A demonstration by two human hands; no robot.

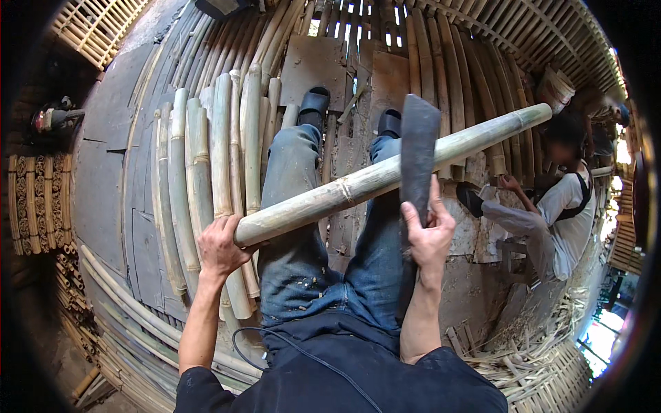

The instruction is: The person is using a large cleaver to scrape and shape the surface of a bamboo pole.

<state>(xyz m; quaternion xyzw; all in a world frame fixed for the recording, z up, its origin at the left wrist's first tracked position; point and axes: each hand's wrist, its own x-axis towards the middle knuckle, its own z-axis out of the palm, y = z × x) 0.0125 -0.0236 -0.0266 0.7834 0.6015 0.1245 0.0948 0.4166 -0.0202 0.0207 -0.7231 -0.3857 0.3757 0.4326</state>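
Note:
A thick pale-green bamboo pole [344, 191] lies slantwise over my legs, its far end up to the right. My left hand [222, 246] is closed around its near left end. In my right hand [432, 237] is a machete [418, 144] with a broad dark blade, upright in front of the pole and hiding a short stretch of it. The thumb and a finger of that hand point up along the blade. Below the hand, the machete's dark lower part runs down toward my lap, partly hidden by my wrist.
Several cut bamboo poles [220, 148] lie side by side left of my legs, and more bamboo lengths [430, 65] lie beyond my feet. To the right another person [564, 199] sits low. Bamboo strips [530, 358] are heaped at the lower right; bundled sticks [41, 203] stand far left.

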